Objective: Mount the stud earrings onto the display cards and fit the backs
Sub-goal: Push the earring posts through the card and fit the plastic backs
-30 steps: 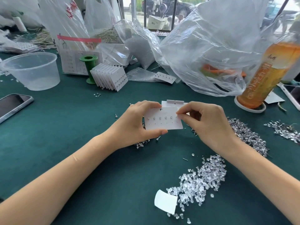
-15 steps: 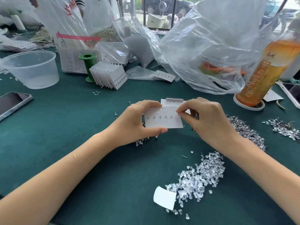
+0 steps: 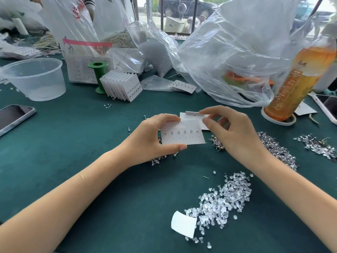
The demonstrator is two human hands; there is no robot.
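My left hand (image 3: 147,141) holds a white display card (image 3: 182,136) above the green table, thumb under its lower edge and fingers over its top left corner. A row of several stud earrings sits across the upper part of the card; the row of holes below is bare. My right hand (image 3: 235,136) hovers just off the card's right edge, index finger and thumb apart, with nothing visible between them. A pile of loose studs (image 3: 277,150) lies to the right. Clear earring backs (image 3: 224,199) are heaped near my right forearm.
Another blank card (image 3: 189,116) lies behind the held one. A stack of filled cards (image 3: 122,86), a green spool (image 3: 97,70) and a clear plastic bowl (image 3: 34,79) stand at the back left. Plastic bags (image 3: 228,61), a tea bottle (image 3: 299,81) and phones (image 3: 12,117) surround the work area.
My right hand was pinching a stud at the right end of the card's top row; it has let go and drawn back slightly with its fingers parted. The card stays in my left hand.
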